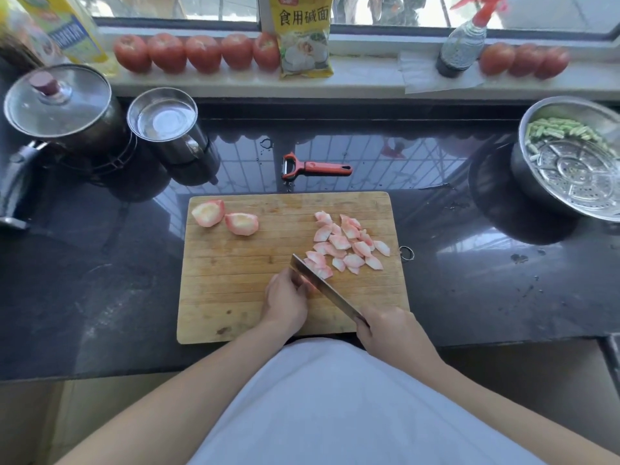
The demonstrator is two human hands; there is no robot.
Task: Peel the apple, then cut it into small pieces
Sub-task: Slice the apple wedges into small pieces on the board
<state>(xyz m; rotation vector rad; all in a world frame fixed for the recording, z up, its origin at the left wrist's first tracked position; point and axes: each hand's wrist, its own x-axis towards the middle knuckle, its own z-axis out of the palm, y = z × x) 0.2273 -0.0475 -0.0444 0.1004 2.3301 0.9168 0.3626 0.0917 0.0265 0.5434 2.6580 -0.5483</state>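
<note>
Bright daylight from the window (pixel 335 8), overexposed panes, grille reflections glaring on the glossy black bench (pixel 436 169), wide-angle bending at edges, slight softness overall

A single wide-angle head camera looks forward and steeply down from above the person's chest, close over the dark surface (pixel 100 280), facing the window sill (pixel 369 72) at the top.

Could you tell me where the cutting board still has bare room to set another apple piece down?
Bare wood lies in the cutting board's near-left area, below the two apple chunks and left of the left hand. The right side is crowded with apple pieces, the knife and the right hand.
</note>
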